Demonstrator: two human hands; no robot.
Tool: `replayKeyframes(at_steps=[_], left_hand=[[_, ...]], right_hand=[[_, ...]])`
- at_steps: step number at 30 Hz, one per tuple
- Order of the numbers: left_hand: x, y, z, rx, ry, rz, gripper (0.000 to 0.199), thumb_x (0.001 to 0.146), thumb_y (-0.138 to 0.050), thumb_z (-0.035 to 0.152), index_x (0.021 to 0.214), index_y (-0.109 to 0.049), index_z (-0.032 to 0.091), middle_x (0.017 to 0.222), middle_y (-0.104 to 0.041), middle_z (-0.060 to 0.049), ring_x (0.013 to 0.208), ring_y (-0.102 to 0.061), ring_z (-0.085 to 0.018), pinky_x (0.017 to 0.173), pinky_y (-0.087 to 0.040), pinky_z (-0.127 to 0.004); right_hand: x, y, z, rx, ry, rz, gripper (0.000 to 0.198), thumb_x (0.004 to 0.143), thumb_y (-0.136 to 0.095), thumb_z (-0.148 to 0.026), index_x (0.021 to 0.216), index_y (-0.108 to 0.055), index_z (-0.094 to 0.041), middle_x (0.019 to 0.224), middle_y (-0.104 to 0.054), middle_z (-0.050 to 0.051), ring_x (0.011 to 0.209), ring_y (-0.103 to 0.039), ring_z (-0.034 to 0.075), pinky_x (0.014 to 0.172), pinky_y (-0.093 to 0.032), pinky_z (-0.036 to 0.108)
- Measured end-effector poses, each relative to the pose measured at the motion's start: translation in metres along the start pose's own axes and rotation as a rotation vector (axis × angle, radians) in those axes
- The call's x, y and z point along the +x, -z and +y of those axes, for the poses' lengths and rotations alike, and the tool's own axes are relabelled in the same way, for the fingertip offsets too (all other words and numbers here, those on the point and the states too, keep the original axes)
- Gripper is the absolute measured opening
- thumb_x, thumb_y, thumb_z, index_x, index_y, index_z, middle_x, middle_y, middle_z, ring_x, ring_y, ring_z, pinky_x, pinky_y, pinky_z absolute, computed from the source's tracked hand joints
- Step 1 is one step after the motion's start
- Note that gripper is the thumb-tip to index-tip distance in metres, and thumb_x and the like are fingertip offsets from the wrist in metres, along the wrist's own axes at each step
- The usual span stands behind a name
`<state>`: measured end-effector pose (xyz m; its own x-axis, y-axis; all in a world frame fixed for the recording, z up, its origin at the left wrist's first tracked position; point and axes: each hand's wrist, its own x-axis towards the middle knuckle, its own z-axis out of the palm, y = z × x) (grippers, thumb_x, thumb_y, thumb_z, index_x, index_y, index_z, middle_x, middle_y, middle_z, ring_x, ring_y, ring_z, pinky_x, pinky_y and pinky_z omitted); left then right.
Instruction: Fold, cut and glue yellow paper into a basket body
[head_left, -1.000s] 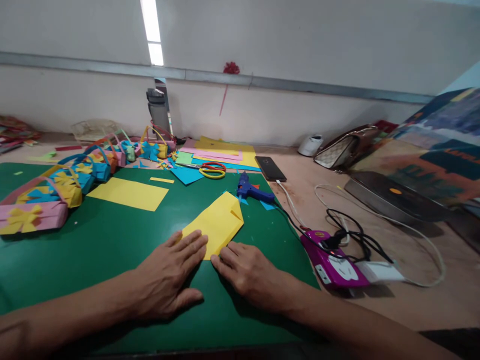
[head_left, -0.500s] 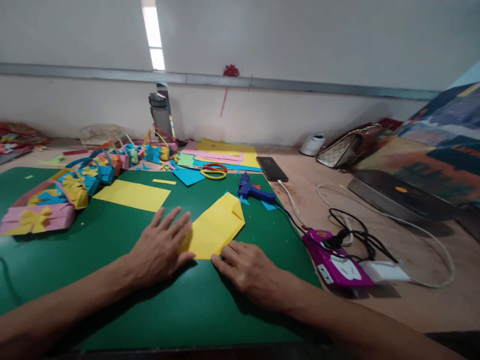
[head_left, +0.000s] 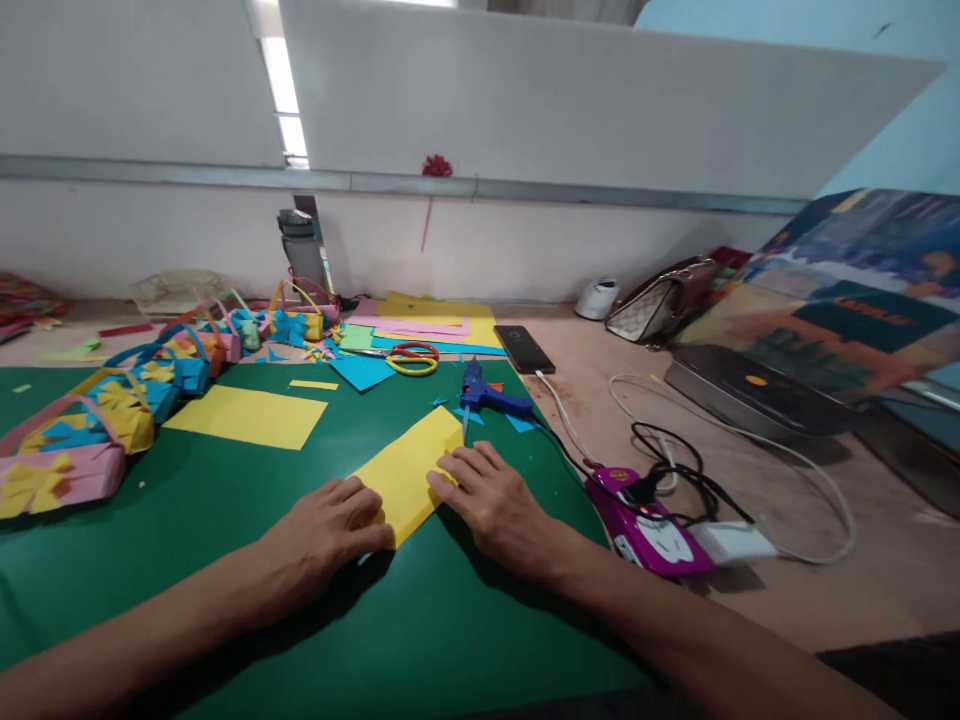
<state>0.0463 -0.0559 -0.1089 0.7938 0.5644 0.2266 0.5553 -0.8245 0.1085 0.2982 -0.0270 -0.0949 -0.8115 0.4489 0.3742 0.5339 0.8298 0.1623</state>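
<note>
A folded piece of yellow paper (head_left: pixel 405 475) lies slantwise on the green mat (head_left: pixel 315 650), with both hands on it. My left hand (head_left: pixel 322 535) has its fingers curled over the near left end of the paper, the thumb at the lower corner. At the paper's right edge, my right hand (head_left: pixel 495 505) is closed with thumb and fingers pressed together on the fold. Just beyond the paper's far corner rests a blue glue gun (head_left: pixel 487 390). A flat yellow sheet (head_left: pixel 246 416) lies to the left, apart from the hands.
Small paper baskets (head_left: pixel 67 465) with bows line the left side. Scissors (head_left: pixel 412 358) lie by coloured sheets (head_left: pixel 420 325) at the back. A phone (head_left: pixel 523 348), a purple power strip (head_left: pixel 645 530) with tangled cables and a dark case (head_left: pixel 757 390) occupy the right.
My left hand went from spread flat to curled on the paper's end. My right hand moved along the edge toward the far corner. The raised flap is now folded over; the view shifted right.
</note>
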Motion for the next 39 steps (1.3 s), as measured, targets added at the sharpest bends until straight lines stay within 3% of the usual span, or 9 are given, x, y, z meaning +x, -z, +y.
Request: replayKeyframes(at_steps=[3,9,11,16,21,27,35,39], left_hand=[[-0.001,0.000,-0.005,-0.045,-0.026,0.004,0.018,0.087,-0.043,0.007,0.085,-0.055,0.020,0.100,-0.058,-0.006,0.089,-0.052,-0.020,0.081,-0.042,-0.033],[-0.003,0.010,-0.014,-0.184,-0.081,-0.003,0.020,0.084,-0.040,0.001,0.081,-0.048,0.019,0.105,-0.059,-0.007,0.099,-0.052,-0.020,0.088,-0.043,-0.035],[-0.003,0.021,-0.009,-0.246,-0.074,-0.053,0.017,0.083,-0.041,0.003,0.084,-0.048,0.019,0.106,-0.059,-0.007,0.100,-0.053,-0.020,0.090,-0.043,-0.035],[-0.003,0.038,-0.002,-0.237,-0.024,-0.155,0.013,0.082,-0.054,0.013,0.094,-0.051,0.019,0.120,-0.055,-0.008,0.113,-0.050,-0.024,0.100,-0.038,-0.041],[-0.007,0.031,-0.010,-0.214,-0.063,-0.197,0.023,0.090,-0.042,0.009,0.107,-0.052,0.021,0.124,-0.056,-0.009,0.121,-0.047,-0.022,0.106,-0.031,-0.042],[-0.015,0.025,-0.011,-0.156,-0.075,-0.242,0.040,0.083,-0.040,0.001,0.116,-0.048,0.022,0.130,-0.053,-0.008,0.126,-0.043,-0.022,0.106,-0.027,-0.044],[-0.021,0.009,-0.014,0.060,-0.099,-0.088,0.018,0.092,-0.041,0.008,0.100,-0.051,0.020,0.123,-0.057,-0.007,0.117,-0.047,-0.021,0.107,-0.017,-0.044],[-0.020,0.009,-0.018,0.128,-0.098,-0.040,0.011,0.094,-0.044,0.013,0.093,-0.053,0.020,0.114,-0.060,-0.006,0.103,-0.052,-0.022,0.099,-0.026,-0.041]], right_hand=[[0.001,0.002,0.004,-0.079,0.002,-0.045,0.028,0.091,-0.037,-0.009,0.112,-0.056,-0.011,0.111,-0.060,0.013,0.108,-0.046,0.027,0.093,-0.032,0.051],[0.002,0.002,0.007,-0.168,-0.030,-0.181,0.025,0.088,-0.041,-0.008,0.106,-0.059,-0.012,0.096,-0.062,0.011,0.110,-0.047,0.029,0.098,-0.028,0.056],[0.003,0.002,0.008,-0.167,-0.044,-0.195,0.025,0.088,-0.040,-0.007,0.103,-0.059,-0.012,0.097,-0.061,0.012,0.110,-0.047,0.029,0.098,-0.028,0.055],[0.010,0.000,0.006,-0.093,0.055,-0.159,0.030,0.089,-0.036,-0.008,0.113,-0.054,-0.010,0.120,-0.056,0.014,0.119,-0.041,0.031,0.095,-0.032,0.053],[0.016,-0.002,0.003,-0.072,0.079,-0.185,0.029,0.088,-0.036,-0.008,0.110,-0.055,-0.010,0.099,-0.062,0.012,0.111,-0.046,0.031,0.095,-0.030,0.053],[0.021,0.003,-0.002,-0.023,0.111,-0.127,0.035,0.085,-0.042,-0.009,0.119,-0.050,-0.012,0.115,-0.060,0.013,0.116,-0.043,0.029,0.095,-0.030,0.049],[0.021,0.000,0.002,-0.152,0.071,-0.188,0.029,0.093,-0.048,-0.035,0.110,-0.056,-0.013,0.082,-0.066,0.008,0.086,-0.054,0.024,0.093,-0.030,0.048],[0.018,0.001,0.005,-0.135,0.042,-0.220,0.026,0.092,-0.051,-0.037,0.095,-0.061,-0.013,0.073,-0.064,0.005,0.070,-0.054,0.019,0.088,-0.031,0.042]])
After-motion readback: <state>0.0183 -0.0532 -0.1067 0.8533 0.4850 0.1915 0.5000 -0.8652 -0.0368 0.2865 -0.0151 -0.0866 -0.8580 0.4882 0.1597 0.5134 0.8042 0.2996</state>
